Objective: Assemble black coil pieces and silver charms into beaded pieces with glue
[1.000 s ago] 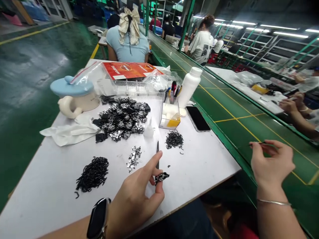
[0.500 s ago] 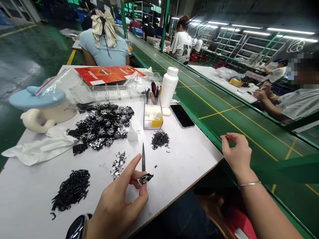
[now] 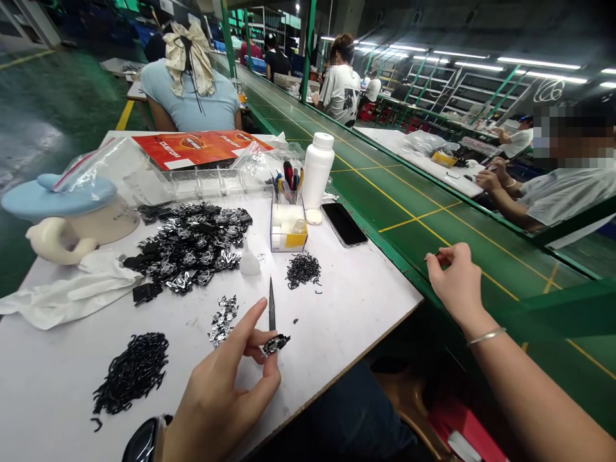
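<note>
My left hand (image 3: 224,388) is closed over the table's front part, pinching a small black-and-silver part (image 3: 276,344) between thumb and fingers. Behind that part a dark pointed blade-like tool (image 3: 272,305) sticks up; I cannot tell whether the fingers hold it or it lies on the table. Out past the table's right edge, my right hand (image 3: 455,279) is closed in a pinch. A tiny dark piece (image 3: 428,258) shows at its fingertips, too small to name. Near my left hand lie small silver plates (image 3: 224,317) and a pile of black curved pieces (image 3: 132,372).
A large heap of black-and-silver parts (image 3: 192,240) covers the table's back left. Around it stand a lidded mug (image 3: 91,221), a dropper bottle (image 3: 249,260), a tool box (image 3: 289,234), a white bottle (image 3: 317,170) and a phone (image 3: 344,223). A green conveyor (image 3: 385,186) runs alongside; co-workers sit beyond.
The view has shifted slightly, moving the table leftward in the picture. My right hand has turned a little at the wrist, still pinching. My left hand keeps its hold on the part.
</note>
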`<state>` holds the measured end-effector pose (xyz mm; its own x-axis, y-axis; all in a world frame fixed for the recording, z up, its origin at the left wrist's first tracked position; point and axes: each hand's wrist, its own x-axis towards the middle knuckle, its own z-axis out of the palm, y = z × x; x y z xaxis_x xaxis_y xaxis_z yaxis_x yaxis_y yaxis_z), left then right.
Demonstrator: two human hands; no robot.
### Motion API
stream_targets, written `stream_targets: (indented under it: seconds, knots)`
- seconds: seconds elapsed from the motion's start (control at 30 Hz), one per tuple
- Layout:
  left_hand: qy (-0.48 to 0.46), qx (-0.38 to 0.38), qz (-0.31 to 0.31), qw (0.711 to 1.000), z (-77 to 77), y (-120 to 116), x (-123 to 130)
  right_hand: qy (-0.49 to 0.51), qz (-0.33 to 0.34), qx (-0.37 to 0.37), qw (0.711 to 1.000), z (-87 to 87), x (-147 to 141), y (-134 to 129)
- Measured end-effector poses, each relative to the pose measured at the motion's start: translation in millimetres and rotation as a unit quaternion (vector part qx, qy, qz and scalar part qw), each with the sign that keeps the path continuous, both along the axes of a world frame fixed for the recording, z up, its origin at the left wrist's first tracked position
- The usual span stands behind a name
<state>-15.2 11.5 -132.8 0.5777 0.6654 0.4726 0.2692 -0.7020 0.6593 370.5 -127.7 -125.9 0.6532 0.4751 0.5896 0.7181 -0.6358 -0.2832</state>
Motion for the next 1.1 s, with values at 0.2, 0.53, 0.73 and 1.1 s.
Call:
stream_targets:
  seconds: [0.2, 0.53, 0.73, 1.1]
  knots:
    - [-0.002, 0.006, 0.003, 1.0, 0.3, -1, -1, -0.002, 0.063, -0.044, 0.997, -1.2, -11, 6]
    - [0.003, 0.014, -0.011, 1.0, -1.1, -1, -1, 0.043, 0.024, 0.037, 0.998, -4.2, -2, -2]
    - [0.006, 0.004, -0.02, 1.0, -0.8, 0, -1, 0.101, -0.003, 0.053, 0.993, -3.4, 16, 0]
    - [-0.005, 0.037, -0.012, 0.999, -2.7, 0, 0, 0.095, 0.008, -0.012, 0.995, 14.1, 10, 17]
